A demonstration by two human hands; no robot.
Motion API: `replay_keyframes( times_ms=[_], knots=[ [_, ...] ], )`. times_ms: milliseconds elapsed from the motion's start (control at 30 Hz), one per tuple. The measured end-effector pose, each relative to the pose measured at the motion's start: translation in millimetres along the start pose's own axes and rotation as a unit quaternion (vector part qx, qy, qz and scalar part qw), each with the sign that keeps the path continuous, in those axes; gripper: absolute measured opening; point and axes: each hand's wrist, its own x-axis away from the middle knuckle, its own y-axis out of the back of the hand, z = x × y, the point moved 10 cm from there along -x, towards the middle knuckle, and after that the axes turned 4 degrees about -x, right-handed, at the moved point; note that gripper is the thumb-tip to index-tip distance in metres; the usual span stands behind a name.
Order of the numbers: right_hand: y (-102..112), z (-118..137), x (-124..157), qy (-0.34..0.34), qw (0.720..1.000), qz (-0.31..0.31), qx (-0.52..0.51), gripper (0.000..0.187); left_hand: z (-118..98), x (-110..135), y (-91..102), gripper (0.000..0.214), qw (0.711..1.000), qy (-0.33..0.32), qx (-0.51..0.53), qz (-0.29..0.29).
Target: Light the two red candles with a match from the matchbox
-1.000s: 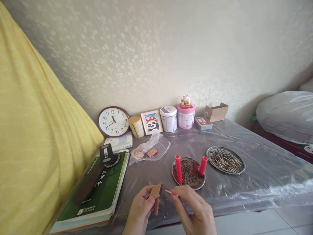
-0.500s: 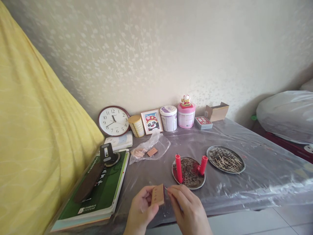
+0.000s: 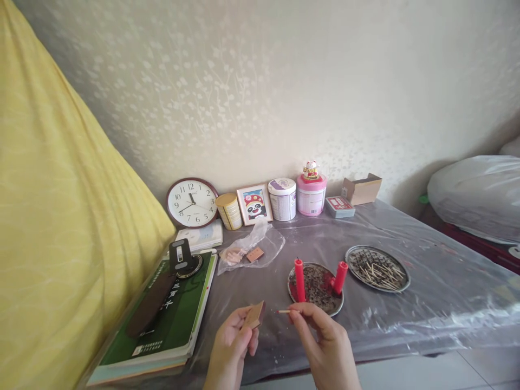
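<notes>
My left hand point(image 3: 233, 340) is closed on a small tan matchbox point(image 3: 254, 316), held tilted above the table's front edge. Between the thumb and fingers of my right hand point(image 3: 323, 338) is a match point(image 3: 284, 311), its dark red head pointing left toward the box, a short gap away. No flame shows on it. Just beyond my right hand lies a round metal plate point(image 3: 317, 287) with dark residue and red wax. On it stand a tall red candle point(image 3: 299, 280) and a shorter, slightly leaning red candle point(image 3: 340, 277), both unlit.
A second metal plate point(image 3: 353, 252) holds many loose matches. Behind my left hand lies a clear plastic bag point(image 3: 276, 238) with matchboxes. Green books point(image 3: 162, 330) fill the table's left side. A clock point(image 3: 192, 202), tins, a picture frame point(image 3: 254, 206) and a cardboard box point(image 3: 362, 189) line the wall.
My hands have drawn apart; the match, formerly by the matchbox's side, now sits to its right. The matchbox has tilted in my left hand. The view has shifted slightly.
</notes>
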Motion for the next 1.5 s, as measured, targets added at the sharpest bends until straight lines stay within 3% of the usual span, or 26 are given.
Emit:
replay_keyframes(
  times_ms=[233, 467, 533, 633, 700, 767, 833, 933, 1200, 1500],
  knots=[
    [-0.5, 40.6, 9.7, 0.146, 0.989, 0.017, 0.017, 0.010, 9.9, -0.1, -7.0, 0.053, 0.999, 0.007, -0.021, 0.023],
    [-9.0, 62.4, 18.4, 0.258, 0.964, 0.051, 0.027, 0.020, 10.6, 3.5, -8.6, 0.052, 0.999, -0.012, -0.040, 0.034],
    [-12.2, 45.5, 11.8, 0.214, 0.975, 0.048, 0.043, 0.014, 9.4, 6.6, -11.9, 0.054, 0.997, -0.034, -0.041, 0.048],
    [-11.1, -4.0, -1.4, 0.031, 0.999, 0.024, 0.033, 0.018, 1.5, 8.4, -11.6, 0.059, 0.997, -0.059, -0.015, 0.057],
    [-11.7, -28.5, -2.6, -0.069, 0.997, 0.020, -0.007, 0.023, -5.4, 4.8, 1.8, 0.055, 0.999, -0.051, 0.013, 0.015],
    [-11.9, -36.6, -2.0, -0.114, 0.992, 0.020, -0.046, 0.028, -11.0, 1.0, 25.5, 0.043, 0.995, -0.029, 0.059, -0.069],
    [-10.1, -35.8, -1.9, -0.133, 0.989, 0.017, -0.069, 0.033, -15.8, -0.1, 44.1, 0.036, 0.985, -0.019, 0.099, -0.137],
    [-6.2, -30.2, -3.4, -0.142, 0.987, 0.013, -0.078, 0.038, -16.8, -0.2, 53.9, 0.034, 0.975, -0.011, 0.132, -0.177],
    [1.1, -24.4, -7.4, -0.131, 0.989, 0.003, -0.070, 0.039, -2.0, -0.2, 56.8, 0.034, 0.965, 0.023, 0.145, -0.216],
    [-2.5, -37.3, -5.0, -0.170, 0.979, -0.001, -0.111, 0.038, 1.9, -2.8, 59.2, 0.033, 0.964, 0.022, 0.147, -0.222]
  ],
)
